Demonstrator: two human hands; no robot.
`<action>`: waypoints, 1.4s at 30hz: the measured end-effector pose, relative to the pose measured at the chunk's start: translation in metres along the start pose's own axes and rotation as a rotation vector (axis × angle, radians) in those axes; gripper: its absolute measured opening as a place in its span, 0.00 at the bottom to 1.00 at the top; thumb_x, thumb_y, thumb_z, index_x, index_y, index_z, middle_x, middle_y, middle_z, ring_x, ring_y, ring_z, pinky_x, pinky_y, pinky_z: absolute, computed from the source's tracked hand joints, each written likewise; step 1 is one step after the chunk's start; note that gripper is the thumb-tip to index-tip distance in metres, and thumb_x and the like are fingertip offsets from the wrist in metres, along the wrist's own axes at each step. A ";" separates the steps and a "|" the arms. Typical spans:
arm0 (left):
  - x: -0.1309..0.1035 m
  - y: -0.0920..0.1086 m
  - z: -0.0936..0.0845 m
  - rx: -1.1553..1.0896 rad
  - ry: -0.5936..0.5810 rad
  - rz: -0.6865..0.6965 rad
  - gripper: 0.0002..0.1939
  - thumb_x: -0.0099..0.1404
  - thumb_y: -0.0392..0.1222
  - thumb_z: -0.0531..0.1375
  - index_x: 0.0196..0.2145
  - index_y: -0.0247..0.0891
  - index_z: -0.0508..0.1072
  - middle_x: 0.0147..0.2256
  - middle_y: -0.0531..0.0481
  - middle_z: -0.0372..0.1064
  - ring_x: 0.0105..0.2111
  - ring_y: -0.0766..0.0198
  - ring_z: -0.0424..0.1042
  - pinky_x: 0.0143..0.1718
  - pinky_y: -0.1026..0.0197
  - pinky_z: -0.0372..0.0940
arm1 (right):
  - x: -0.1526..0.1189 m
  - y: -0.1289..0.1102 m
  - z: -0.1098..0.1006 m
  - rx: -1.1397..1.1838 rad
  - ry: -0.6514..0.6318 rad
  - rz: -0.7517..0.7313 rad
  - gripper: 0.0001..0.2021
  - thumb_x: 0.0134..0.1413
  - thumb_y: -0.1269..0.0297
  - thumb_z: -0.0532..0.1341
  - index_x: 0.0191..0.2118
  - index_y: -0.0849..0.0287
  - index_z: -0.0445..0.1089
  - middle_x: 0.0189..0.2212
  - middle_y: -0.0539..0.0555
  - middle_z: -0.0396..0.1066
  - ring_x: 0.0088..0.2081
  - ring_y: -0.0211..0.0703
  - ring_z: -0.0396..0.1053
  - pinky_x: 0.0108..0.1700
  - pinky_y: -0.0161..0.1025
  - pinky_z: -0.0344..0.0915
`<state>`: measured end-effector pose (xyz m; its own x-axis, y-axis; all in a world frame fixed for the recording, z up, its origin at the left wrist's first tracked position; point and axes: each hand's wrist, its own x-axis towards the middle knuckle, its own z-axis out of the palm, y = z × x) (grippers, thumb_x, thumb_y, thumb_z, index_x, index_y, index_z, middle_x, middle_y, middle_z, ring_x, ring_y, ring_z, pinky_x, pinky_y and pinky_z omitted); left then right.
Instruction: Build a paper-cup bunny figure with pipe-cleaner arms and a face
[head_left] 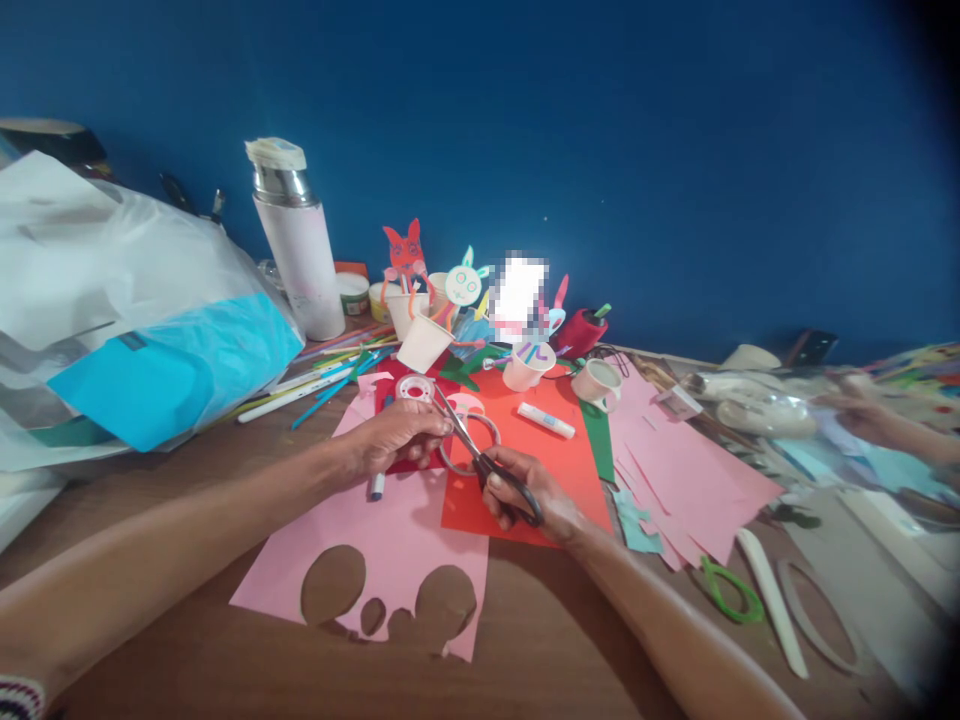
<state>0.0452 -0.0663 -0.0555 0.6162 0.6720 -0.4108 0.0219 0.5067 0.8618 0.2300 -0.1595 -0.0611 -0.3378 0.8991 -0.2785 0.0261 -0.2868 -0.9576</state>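
A pair of scissors (466, 437) with black handles is in my right hand (536, 490), fingers through the loops, blades pointing up and left. Close to the blade tips, my left hand (405, 437) is closed in a pinch; what it holds, if anything, is too small to make out. Behind the blades a grey ring (491, 432) and a pale pink paper piece (470, 402) partly show. Below my hands lie pink paper (397, 520) with round holes cut out and an orange-red sheet (577, 480). A capped marker (377, 487) sits under my left hand.
A glue stick (546, 420), white tape roll (415, 390) and mug (598, 383) lie ahead. Paper cups (425, 343) with animal faces stand near the blue wall. A flask (296, 245) and plastic bag (150, 290) are left. Pink sheets (697, 470) and another person's arm (892, 425) are right.
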 end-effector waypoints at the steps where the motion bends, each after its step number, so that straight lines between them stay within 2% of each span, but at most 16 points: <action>1: 0.000 0.000 0.000 0.000 -0.001 -0.002 0.05 0.50 0.35 0.57 0.20 0.34 0.63 0.13 0.58 0.56 0.10 0.77 0.49 0.15 0.68 0.54 | 0.000 0.000 0.000 -0.001 0.002 0.000 0.19 0.46 0.52 0.59 0.39 0.61 0.63 0.17 0.44 0.61 0.15 0.28 0.59 0.18 0.27 0.57; 20: 0.002 -0.002 -0.002 -0.007 -0.013 0.003 0.04 0.50 0.36 0.57 0.21 0.34 0.64 0.13 0.57 0.58 0.10 0.76 0.51 0.14 0.69 0.54 | 0.000 0.003 -0.002 -0.027 0.031 0.001 0.18 0.46 0.52 0.59 0.37 0.61 0.63 0.16 0.44 0.62 0.14 0.28 0.58 0.16 0.26 0.56; 30: 0.004 -0.005 -0.001 -0.037 0.021 0.036 0.05 0.52 0.37 0.58 0.24 0.33 0.66 0.16 0.54 0.62 0.11 0.74 0.56 0.13 0.68 0.54 | 0.001 0.002 -0.001 -0.002 0.045 -0.017 0.16 0.47 0.52 0.59 0.36 0.61 0.63 0.17 0.44 0.62 0.14 0.28 0.58 0.16 0.26 0.55; 42: 0.006 -0.003 -0.006 0.016 0.033 0.007 0.05 0.50 0.37 0.59 0.22 0.33 0.66 0.13 0.57 0.59 0.10 0.74 0.54 0.13 0.70 0.54 | -0.001 -0.003 0.001 0.037 -0.002 0.026 0.18 0.45 0.52 0.60 0.38 0.61 0.63 0.17 0.44 0.61 0.17 0.29 0.60 0.18 0.27 0.58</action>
<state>0.0441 -0.0607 -0.0621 0.5897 0.6932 -0.4144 0.0307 0.4936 0.8692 0.2287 -0.1596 -0.0581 -0.3391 0.8906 -0.3029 0.0003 -0.3219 -0.9468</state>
